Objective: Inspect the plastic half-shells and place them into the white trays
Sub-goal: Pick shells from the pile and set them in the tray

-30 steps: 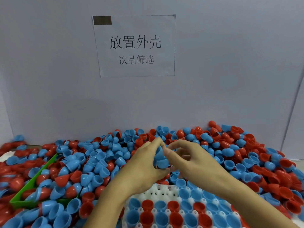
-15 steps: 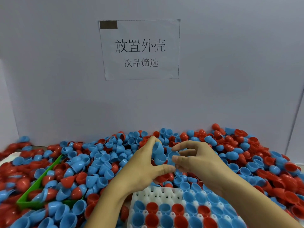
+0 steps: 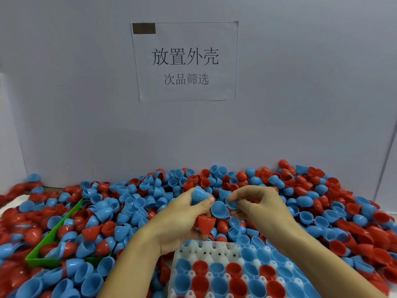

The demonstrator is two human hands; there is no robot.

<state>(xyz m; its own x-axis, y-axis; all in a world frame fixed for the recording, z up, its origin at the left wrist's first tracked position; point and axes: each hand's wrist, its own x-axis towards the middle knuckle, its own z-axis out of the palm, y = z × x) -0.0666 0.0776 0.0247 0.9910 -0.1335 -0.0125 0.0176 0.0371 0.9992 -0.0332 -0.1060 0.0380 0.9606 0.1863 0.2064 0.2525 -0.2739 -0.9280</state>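
Observation:
My left hand [image 3: 180,220] grips several half-shells above the tray: a blue one [image 3: 198,196] at the fingertips, a blue one [image 3: 220,209] facing open toward me, and a red one [image 3: 205,224] below it. My right hand [image 3: 260,208] pinches a small blue half-shell [image 3: 232,203] right next to them. The white tray [image 3: 211,250] lies at the bottom centre, with red and blue shells in most of its pockets and bare pockets along its far row.
Loose red and blue half-shells [image 3: 322,201] are heaped across the whole table. A green bin [image 3: 43,254] at the left holds more shells. A grey partition with a paper sign [image 3: 185,61] closes off the back.
My hands have drawn slightly apart. My right hand now pinches a blue shell it pulled away from the cluster in my left hand, and a red shell shows under my left fingers.

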